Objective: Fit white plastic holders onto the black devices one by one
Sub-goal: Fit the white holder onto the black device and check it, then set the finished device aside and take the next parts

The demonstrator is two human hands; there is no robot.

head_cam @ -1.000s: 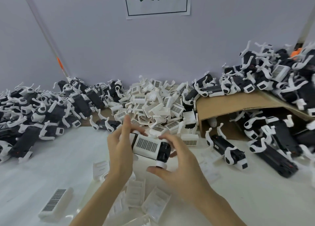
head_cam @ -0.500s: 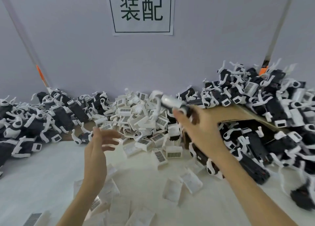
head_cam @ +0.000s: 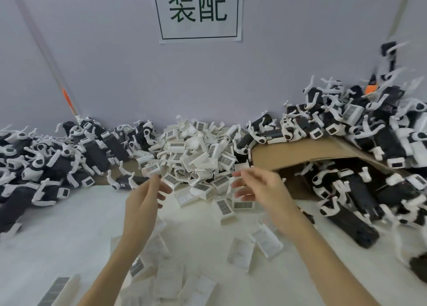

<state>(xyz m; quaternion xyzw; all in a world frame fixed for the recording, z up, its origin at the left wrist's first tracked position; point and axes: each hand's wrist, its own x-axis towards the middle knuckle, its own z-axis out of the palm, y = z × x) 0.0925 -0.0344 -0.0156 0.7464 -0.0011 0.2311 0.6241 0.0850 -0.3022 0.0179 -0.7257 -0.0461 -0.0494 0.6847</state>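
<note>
Right hand (head_cam: pixel 265 191) now without black device.

i see my left hand (head_cam: pixel 147 197) and right hand (head_cam: pixel 261 190) hovering empty, fingers loose, before the heap of white holders (head_cam: pixel 191 157) on the surface (head_cam: pixel 57 231); black devices (head_cam: pixel 360 144) top a cardboard flap (head_cam: pixel 300 151).

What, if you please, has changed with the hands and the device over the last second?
The assembled device, held by both hands a second ago, was carried right by the right hand and let go; a blurred one is airborne over the right pile. Both hands, the left hand included, now reach empty toward the white holder heap, which stayed put.
</note>
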